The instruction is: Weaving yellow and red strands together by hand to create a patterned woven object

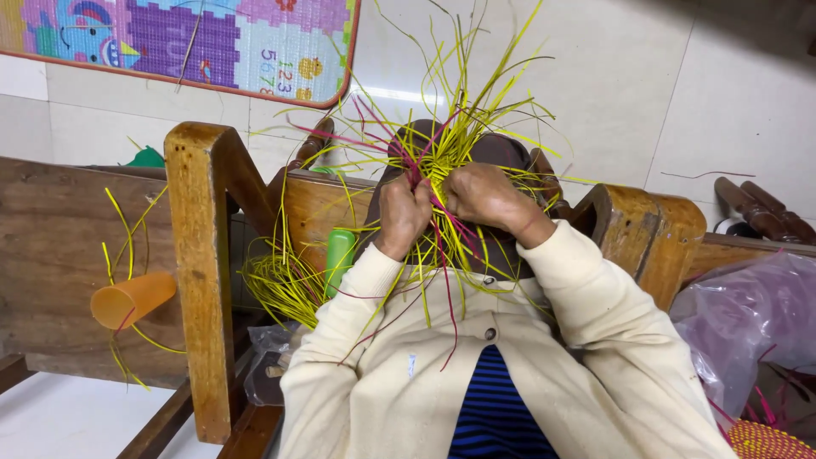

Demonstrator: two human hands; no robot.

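The left hand (401,212) and the right hand (483,197) were held close together, almost touching, over a dark round mould (501,157). Both were clenched on thin yellow strips (442,149) and a few pink strips (382,136). The strips were pinched tight near the middle, most likely so that the crossing ends would not slip apart. From that spot the loose ends were spread out like a fan, up and to the sides, and some were hung down over the cream cardigan (586,340). The mould was rested against the lap and the wooden chair frame (200,255), so it was kept steady while the fingers were busy.

A spare bundle of yellow strips (280,285) was laid low beside the left arm, within easy reach. A green tube (338,255) was stood just next to it. An orange cup (132,299) was lying on its side on the wood, well apart. A clear plastic bag (748,323) was kept at the right side, near a small woven basket (765,442).
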